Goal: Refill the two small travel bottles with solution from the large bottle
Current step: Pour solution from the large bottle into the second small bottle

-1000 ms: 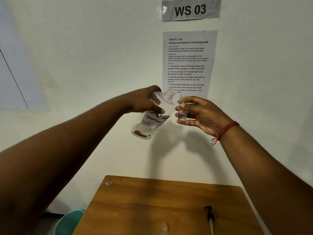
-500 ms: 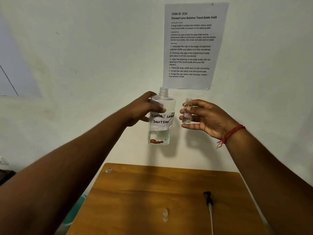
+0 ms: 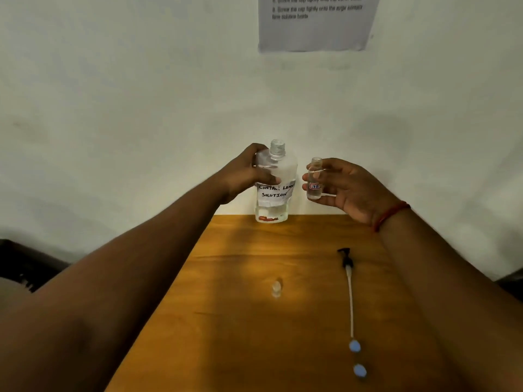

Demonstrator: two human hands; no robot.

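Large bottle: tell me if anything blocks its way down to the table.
Nothing visible does. The large bottle, gripped by the left hand, is upright at the table's far edge; the pump and small cap lie nearer.

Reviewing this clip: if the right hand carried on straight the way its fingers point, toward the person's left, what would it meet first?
Probably the large bottle, held upright by the left hand. The right hand pinches the small travel bottle, so that would likely touch it first. Depth is unclear.
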